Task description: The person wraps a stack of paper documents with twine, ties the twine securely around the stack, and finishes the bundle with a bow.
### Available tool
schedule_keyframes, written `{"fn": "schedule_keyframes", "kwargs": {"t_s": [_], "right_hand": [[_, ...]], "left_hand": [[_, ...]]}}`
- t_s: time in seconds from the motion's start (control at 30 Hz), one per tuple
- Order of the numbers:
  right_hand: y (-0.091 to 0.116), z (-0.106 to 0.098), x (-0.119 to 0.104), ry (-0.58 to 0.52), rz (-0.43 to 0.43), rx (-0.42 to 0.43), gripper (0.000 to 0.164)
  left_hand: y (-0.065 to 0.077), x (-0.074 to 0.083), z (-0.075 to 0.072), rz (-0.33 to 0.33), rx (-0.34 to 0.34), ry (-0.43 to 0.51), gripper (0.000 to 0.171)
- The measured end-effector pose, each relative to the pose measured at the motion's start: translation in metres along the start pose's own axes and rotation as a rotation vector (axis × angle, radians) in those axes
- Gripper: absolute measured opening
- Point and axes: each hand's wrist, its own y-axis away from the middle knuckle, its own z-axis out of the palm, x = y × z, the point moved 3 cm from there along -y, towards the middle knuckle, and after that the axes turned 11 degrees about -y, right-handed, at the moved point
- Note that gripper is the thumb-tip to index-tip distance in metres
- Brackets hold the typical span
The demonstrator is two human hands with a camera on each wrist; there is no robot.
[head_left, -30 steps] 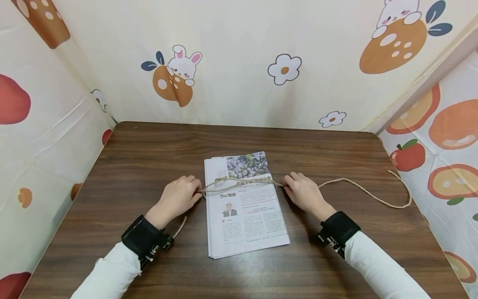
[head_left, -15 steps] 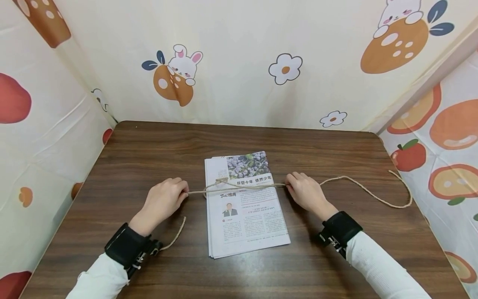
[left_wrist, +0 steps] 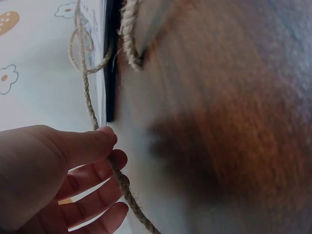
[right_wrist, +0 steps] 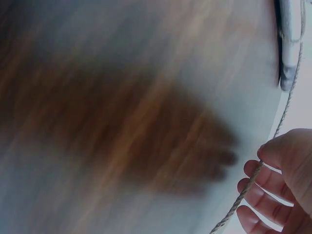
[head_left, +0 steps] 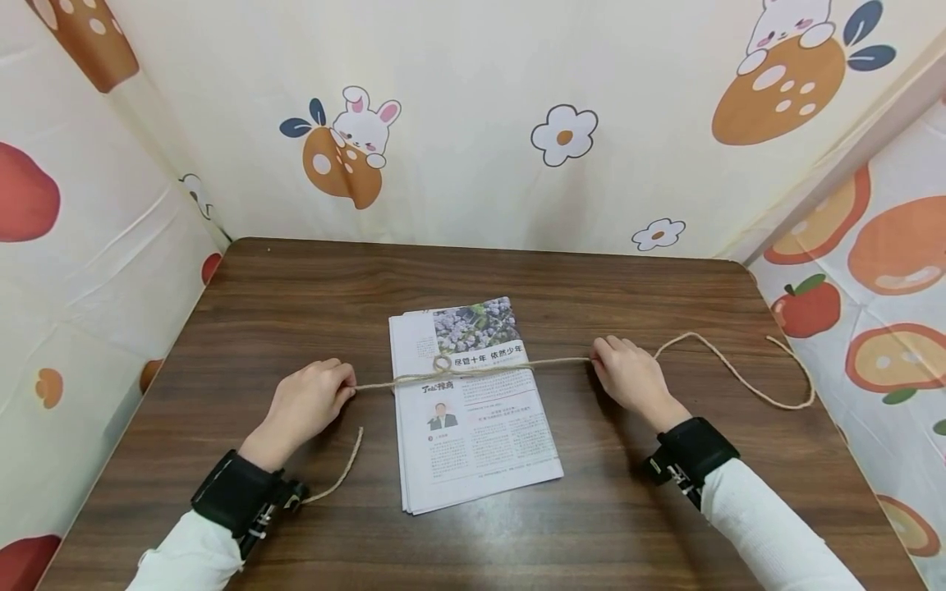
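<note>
A stack of folded newspapers (head_left: 480,427) lies on the table, with a twine rope (head_left: 484,371) running across its upper part. Over the paper the rope crosses itself and forms a small loop, left of the middle. My left hand (head_left: 306,406) is left of the stack and pinches the rope between thumb and forefinger, as the left wrist view shows on the rope (left_wrist: 89,100). To the right of the stack my right hand (head_left: 631,377) pinches the other stretch, also visible in the right wrist view as rope (right_wrist: 287,107). Between both hands the rope is stretched nearly straight.
One loose rope tail (head_left: 739,377) curves over the table's right side. A shorter tail (head_left: 346,469) emerges by the left wrist. The wooden table (head_left: 332,287) meets a patterned back curtain (head_left: 458,180), with further patterned curtains at both sides.
My left hand has moved left and my right hand right, drawing the rope taut. Its wide loop has shrunk to a small one. The newspapers have shifted slightly left.
</note>
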Motion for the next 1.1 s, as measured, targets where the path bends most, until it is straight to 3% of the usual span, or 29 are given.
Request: {"fn": "schedule_keyframes", "kwargs": {"t_s": [0.47, 0.73, 1.1], "right_hand": [[0.019, -0.014, 0.029, 0.041, 0.13, -0.015, 0.013], [0.032, -0.023, 0.046, 0.064, 0.183, 0.041, 0.014], [0.043, -0.032, 0.059, 0.072, 0.334, -0.029, 0.009]], "left_hand": [[-0.002, -0.001, 0.004, 0.002, -0.017, 0.006, 0.018], [-0.003, -0.002, 0.006, -0.008, -0.026, 0.01, 0.018], [-0.002, -0.003, 0.005, -0.008, -0.022, 0.011, 0.018]]}}
